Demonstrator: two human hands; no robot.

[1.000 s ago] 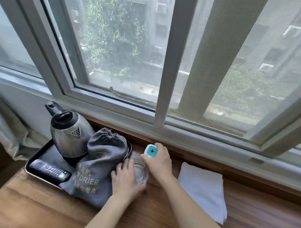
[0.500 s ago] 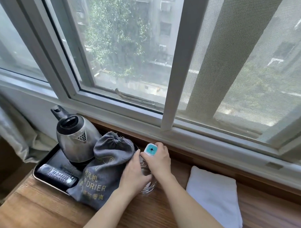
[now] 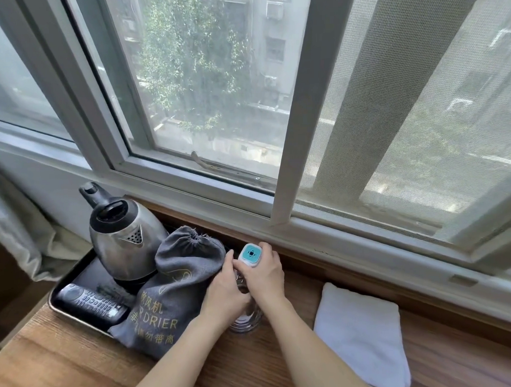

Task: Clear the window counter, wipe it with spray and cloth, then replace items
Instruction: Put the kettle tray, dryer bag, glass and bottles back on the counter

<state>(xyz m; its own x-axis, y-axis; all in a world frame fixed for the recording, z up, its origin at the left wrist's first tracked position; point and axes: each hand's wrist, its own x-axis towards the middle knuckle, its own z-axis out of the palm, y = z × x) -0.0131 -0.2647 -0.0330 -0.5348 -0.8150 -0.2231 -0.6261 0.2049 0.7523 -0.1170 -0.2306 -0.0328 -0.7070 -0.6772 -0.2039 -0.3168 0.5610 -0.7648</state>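
Fingers of both hands, left hand (image 3: pixel 226 292), right hand (image 3: pixel 263 272), gripping one glass (image 3: pixel 247 319), one white cloth (image 3: pixel 360 331)

Count on the worktop (image 3: pixel 66 370): 1 kettle (image 3: pixel 125 241), 1 tray (image 3: pixel 67 286), 1 remote (image 3: pixel 91 303), 1 grey drier bag (image 3: pixel 176 286), 1 glass (image 3: pixel 247 321), 1 teal-white device (image 3: pixel 250 255), 1 white cloth (image 3: pixel 363 334), 2 hands: left (image 3: pixel 226 292), right (image 3: pixel 264 277).

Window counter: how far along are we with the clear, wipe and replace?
Done: kettle, remote and hair-drier bag sit on the black tray, though cleared or replaced I cannot tell. In hand: left hand and right hand are at a clear glass, the right holding a small teal-topped item. The folded white cloth lies unused.
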